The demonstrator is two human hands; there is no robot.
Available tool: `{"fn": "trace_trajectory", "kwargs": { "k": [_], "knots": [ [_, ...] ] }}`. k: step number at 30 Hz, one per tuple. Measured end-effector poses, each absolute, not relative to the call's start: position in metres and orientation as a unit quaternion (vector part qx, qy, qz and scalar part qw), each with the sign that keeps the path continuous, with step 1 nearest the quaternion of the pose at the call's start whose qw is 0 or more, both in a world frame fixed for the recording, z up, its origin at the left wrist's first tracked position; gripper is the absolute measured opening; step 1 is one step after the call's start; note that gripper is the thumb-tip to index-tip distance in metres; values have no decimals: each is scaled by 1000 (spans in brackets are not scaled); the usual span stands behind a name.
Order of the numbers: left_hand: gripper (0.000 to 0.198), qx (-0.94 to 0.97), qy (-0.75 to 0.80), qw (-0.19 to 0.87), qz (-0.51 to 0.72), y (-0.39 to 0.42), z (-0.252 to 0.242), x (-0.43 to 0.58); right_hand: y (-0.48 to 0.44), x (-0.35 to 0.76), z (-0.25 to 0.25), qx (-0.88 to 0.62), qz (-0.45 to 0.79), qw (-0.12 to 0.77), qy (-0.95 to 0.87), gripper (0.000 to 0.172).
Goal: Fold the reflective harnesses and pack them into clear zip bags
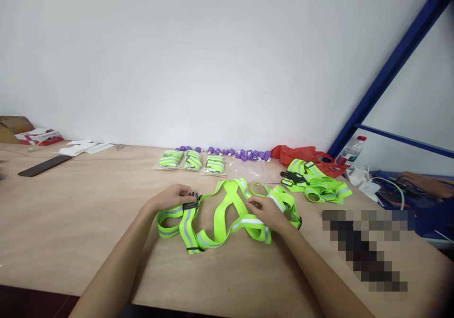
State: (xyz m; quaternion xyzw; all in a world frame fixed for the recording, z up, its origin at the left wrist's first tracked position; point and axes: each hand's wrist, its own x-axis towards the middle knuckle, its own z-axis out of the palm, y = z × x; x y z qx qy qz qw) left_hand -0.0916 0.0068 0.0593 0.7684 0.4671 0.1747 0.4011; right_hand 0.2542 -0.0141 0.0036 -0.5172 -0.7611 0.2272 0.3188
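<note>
A fluorescent yellow-green reflective strap vest (220, 219) with grey stripes lies loosely spread on the wooden table in front of me. At its left side, my left hand (173, 198) has its fingers on the vest's black plastic buckle (191, 201). My right hand (267, 211) rests over the straps on the right, its fingers curled against the webbing near the crossing. The palm hides part of the band beneath it. A black slider (195, 249) sits on the vest's near left loop. To the right lies a second reflective vest (324, 188), bundled, with a black buckle.
Behind the vest are folded vests in clear bags (170, 159) and a row of purple rolls (244, 155). A red plastic bag (301, 155) and a bottle (351, 152) stand back right. A dark flat bar (44, 165) lies left. Another person's hand (423, 184) shows far right.
</note>
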Motion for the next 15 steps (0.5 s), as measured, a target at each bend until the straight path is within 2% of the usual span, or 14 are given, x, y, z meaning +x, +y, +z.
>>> {"fn": "trace_trajectory", "kwargs": {
  "k": [6,8,15],
  "knots": [
    [43,719,476,366,351,11,55,-87,-13,254,4,-528,221,298,-764,23],
    [40,707,474,366,375,10,54,-83,-12,253,3,-529,220,295,-765,21],
    [34,818,448,262,248,-6,57,-56,-13,253,3,-524,215,289,-772,20]
  ]
}}
